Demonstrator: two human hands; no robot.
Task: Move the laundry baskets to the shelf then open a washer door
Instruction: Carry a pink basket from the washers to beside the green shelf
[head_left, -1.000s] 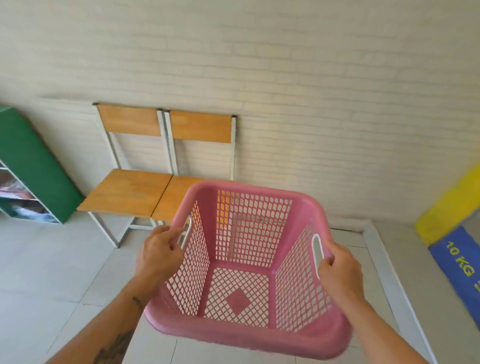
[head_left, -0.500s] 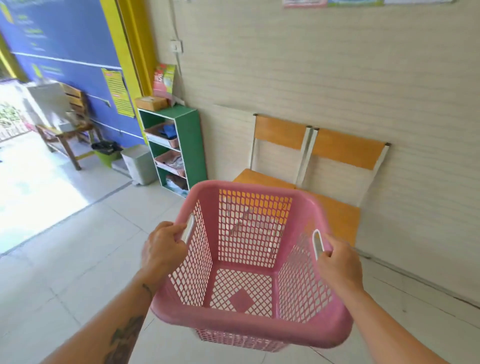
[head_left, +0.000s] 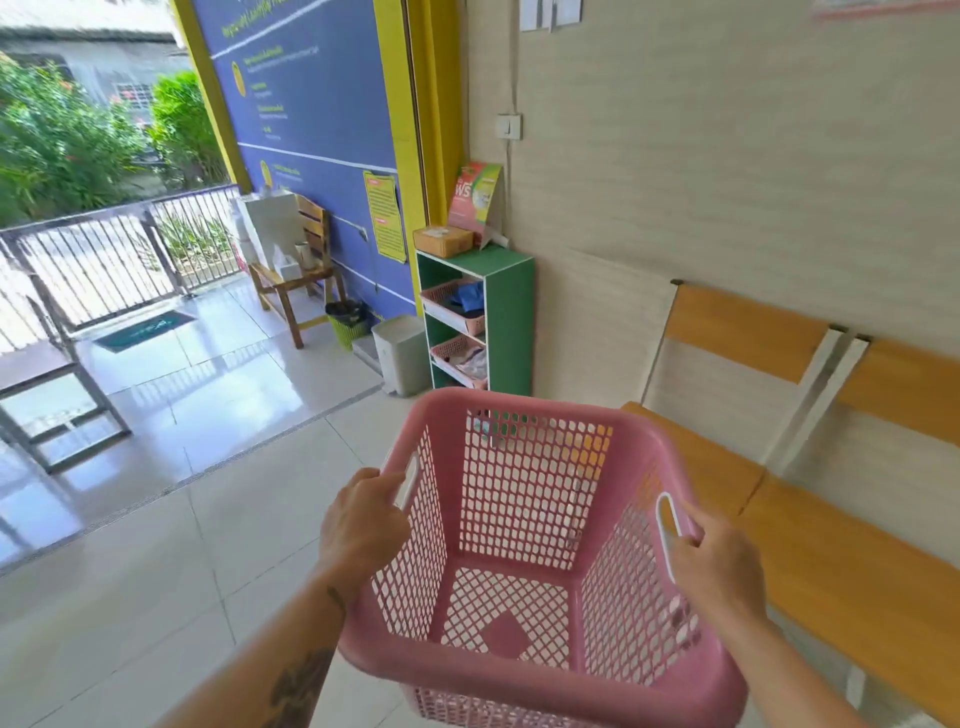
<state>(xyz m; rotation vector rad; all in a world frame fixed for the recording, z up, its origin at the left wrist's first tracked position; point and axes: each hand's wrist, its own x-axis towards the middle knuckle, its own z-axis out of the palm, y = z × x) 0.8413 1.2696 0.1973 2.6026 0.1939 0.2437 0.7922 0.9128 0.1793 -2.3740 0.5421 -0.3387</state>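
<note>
Head view: the pink laundry basket (head_left: 524, 519) is carried off the floor, low and near in the scene, and is empty. The left hand (head_left: 361, 530) is closed around the left handle slot; the right hand (head_left: 714, 564) is closed around the right handle slot. Gripping both slots keeps the load balanced and the opening facing up. The basket tilts slightly away from the carrier, which is likely a result of the forward carry.

The green shelf (head_left: 511, 312) stands farther off, against the right wall, with two smaller pink trays (head_left: 457, 312) in its upper compartments. A white bin (head_left: 402, 353) sits just left of it. Wooden chairs (head_left: 779, 441) line the wall on the right. No washer is visible.

Judgement: the transport step is under way; placement at the shelf is not yet done.
</note>
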